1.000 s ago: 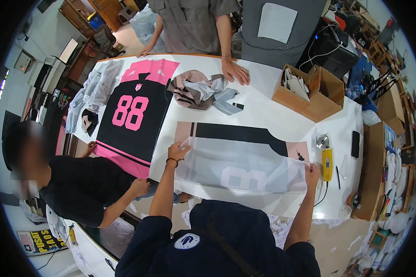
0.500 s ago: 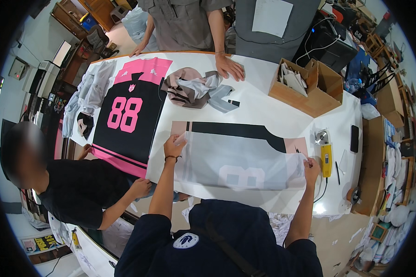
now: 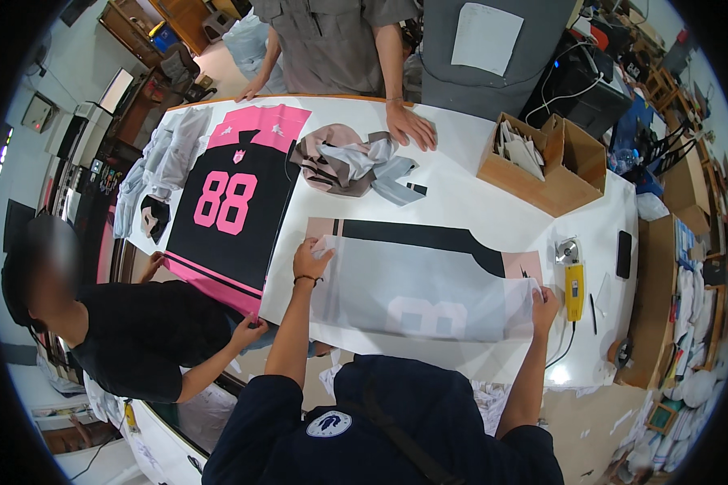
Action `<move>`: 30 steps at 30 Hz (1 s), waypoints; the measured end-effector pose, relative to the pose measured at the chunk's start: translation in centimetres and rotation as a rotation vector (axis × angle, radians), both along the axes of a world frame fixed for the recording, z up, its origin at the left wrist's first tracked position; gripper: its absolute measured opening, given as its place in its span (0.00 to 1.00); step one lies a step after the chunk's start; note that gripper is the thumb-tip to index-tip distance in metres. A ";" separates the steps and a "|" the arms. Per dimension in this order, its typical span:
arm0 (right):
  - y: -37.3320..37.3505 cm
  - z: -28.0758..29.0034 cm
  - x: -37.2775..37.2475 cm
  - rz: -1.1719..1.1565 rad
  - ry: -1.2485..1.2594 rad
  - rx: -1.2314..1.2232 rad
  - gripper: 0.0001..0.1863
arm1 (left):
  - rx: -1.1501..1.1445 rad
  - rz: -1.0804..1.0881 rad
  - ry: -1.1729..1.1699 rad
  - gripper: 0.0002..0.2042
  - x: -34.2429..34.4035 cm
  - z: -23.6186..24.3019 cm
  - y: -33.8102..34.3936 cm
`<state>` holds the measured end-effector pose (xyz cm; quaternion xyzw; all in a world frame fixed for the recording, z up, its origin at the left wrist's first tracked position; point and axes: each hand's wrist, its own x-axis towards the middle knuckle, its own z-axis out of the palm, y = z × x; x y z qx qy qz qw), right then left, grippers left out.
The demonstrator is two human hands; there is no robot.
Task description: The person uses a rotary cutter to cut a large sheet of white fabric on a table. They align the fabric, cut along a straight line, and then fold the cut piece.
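A pale fabric jersey panel (image 3: 364, 279) lies across the near side of the white table, wrong side up, a large print showing faintly through it. Its far edge rests over a black and dusty-pink jersey piece (image 3: 429, 235). My left hand (image 3: 309, 263) pinches the panel's far left corner. At the opposite end my right hand (image 3: 545, 305) is closed on the far right corner, just left of a yellow electric rotary cutter (image 3: 573, 287). What lies beneath most of the panel is hidden.
Left of me, a co-worker (image 3: 137, 331) holds the near edge of a black and pink jersey panel (image 3: 239, 202). Another person's hand (image 3: 411, 127) rests flat at the far edge. Crumpled fabric (image 3: 344, 162), an open cardboard box (image 3: 546, 174) and a phone (image 3: 624, 255) lie on the table.
The whole view has shifted slightly. Both my hands keep their hold on the panel's corners, which stay nearly in place. The co-worker's near hand has shifted slightly at the black and pink panel's corner.
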<state>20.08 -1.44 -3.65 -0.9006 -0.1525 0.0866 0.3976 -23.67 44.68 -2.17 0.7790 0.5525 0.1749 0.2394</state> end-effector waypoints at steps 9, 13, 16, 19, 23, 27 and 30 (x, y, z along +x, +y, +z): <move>-0.1 -2.0 -0.4 -0.029 -0.167 -0.065 0.12 | 0.011 0.092 0.033 0.13 -0.6 -1.9 0.9; 0.4 -2.7 -0.8 -0.041 -0.269 -0.007 0.11 | -0.043 0.187 0.075 0.16 -0.1 -2.2 1.8; 0.6 -2.2 -1.2 -0.060 -0.281 -0.018 0.11 | -0.079 0.172 0.120 0.19 0.4 -1.5 1.5; -0.3 -3.1 -1.4 -0.067 -0.336 -0.005 0.12 | -0.137 0.147 0.163 0.22 0.6 -0.6 0.4; 0.5 -5.0 -1.2 -0.071 -0.361 0.061 0.11 | -0.043 0.162 0.110 0.21 -0.5 -3.0 2.1; 1.1 -2.8 -2.4 -0.130 -0.366 -0.041 0.13 | -0.092 0.171 0.127 0.19 0.4 -2.3 0.9; 1.3 -3.2 -2.4 -0.144 -0.443 -0.056 0.13 | -0.016 0.157 0.172 0.18 0.5 -2.6 0.7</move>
